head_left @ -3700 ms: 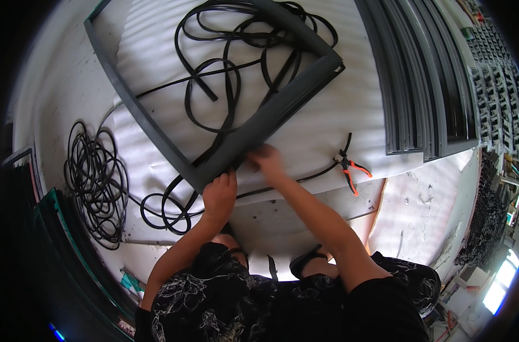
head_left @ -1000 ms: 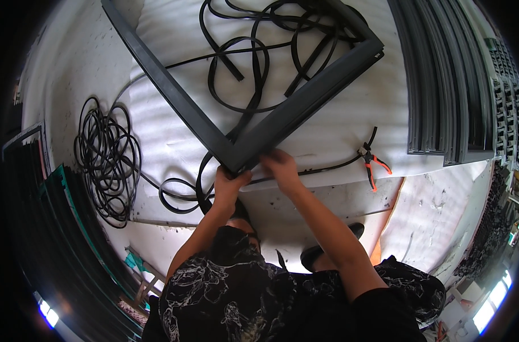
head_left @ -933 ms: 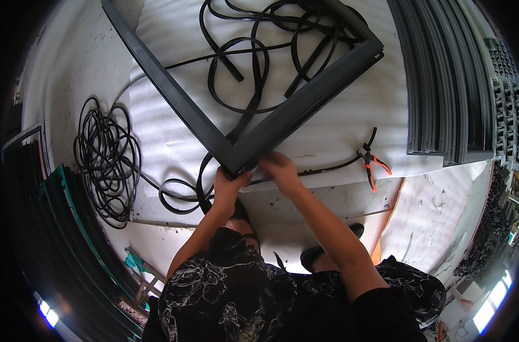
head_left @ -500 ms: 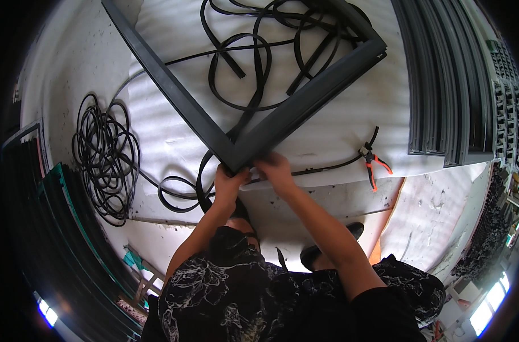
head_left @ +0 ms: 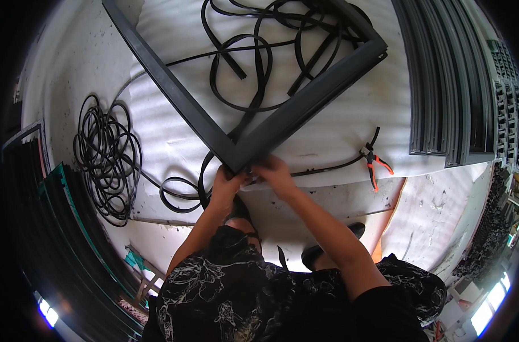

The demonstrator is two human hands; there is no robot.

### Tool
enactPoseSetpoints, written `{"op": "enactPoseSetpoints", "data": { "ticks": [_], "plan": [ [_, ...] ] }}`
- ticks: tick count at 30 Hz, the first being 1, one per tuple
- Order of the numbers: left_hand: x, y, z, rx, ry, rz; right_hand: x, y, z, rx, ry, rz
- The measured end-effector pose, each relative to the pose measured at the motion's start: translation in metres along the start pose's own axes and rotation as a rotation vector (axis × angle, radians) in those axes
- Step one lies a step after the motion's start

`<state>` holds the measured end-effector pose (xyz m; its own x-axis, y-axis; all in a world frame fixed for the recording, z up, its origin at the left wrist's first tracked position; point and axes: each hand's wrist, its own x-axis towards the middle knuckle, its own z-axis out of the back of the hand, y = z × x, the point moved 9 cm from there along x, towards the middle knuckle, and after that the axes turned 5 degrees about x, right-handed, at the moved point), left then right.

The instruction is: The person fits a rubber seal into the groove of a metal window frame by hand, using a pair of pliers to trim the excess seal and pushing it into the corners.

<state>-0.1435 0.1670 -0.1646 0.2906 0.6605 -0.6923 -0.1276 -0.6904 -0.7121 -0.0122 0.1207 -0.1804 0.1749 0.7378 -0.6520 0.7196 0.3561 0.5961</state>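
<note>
A dark grey metal frame [head_left: 310, 104] points one mitred corner at me. At that tip my left hand [head_left: 225, 187] is closed, its fingertips mostly hidden. Just to its right, along the frame's outer edge, my right hand [head_left: 275, 175] has its fingers bent and closed on a thin black rubber strip [head_left: 330, 169]. The strip runs from my right hand along the sheet towards the pliers [head_left: 371, 165], which have red and black handles. The fingertips of both hands nearly meet under the corner.
White foam sheeting [head_left: 328, 139] covers the work surface. Loops of flat black strip [head_left: 261, 74] lie inside the frame, and a tangled black coil [head_left: 97, 154] sits to the left. Long grey profiles [head_left: 442, 85] are stacked at right, dark ones [head_left: 48, 245] at lower left.
My left fingers have shifted slightly at the corner, and both hands stay close together there. The frame, strips and pliers keep their places; the whole view has moved very slightly.
</note>
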Motion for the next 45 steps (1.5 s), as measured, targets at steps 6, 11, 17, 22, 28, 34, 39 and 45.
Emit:
{"op": "enactPoseSetpoints", "data": {
  "ticks": [6, 11, 17, 22, 28, 34, 39, 45],
  "plan": [
    [-0.005, -0.007, -0.009, 0.017, 0.132, -0.015, 0.003, -0.008, 0.005, -0.057, -0.004, -0.016],
    [-0.007, -0.010, -0.008, 0.022, 0.104, -0.009, -0.002, -0.009, -0.002, -0.006, 0.017, 0.008],
    [0.002, 0.009, 0.009, 0.120, 0.049, 0.025, 0.002, -0.017, -0.005, -0.031, 0.062, -0.050],
    [0.000, 0.007, 0.000, 0.039, 0.055, -0.022, 0.003, -0.017, -0.005, -0.063, 0.100, 0.054],
    [0.000, 0.010, 0.003, 0.027, 0.030, -0.030, 0.003, -0.017, -0.010, 0.059, 0.034, 0.081],
    [0.002, 0.012, 0.003, 0.061, 0.088, -0.016, -0.001, -0.011, -0.010, -0.019, 0.045, 0.122],
    [0.001, 0.009, 0.000, 0.069, 0.093, 0.023, 0.007, -0.024, -0.001, 0.037, 0.075, 0.025],
    [0.002, 0.015, 0.005, -0.188, 0.143, 0.159, 0.005, -0.010, 0.002, -0.175, 0.012, 0.003]
  ]
}}
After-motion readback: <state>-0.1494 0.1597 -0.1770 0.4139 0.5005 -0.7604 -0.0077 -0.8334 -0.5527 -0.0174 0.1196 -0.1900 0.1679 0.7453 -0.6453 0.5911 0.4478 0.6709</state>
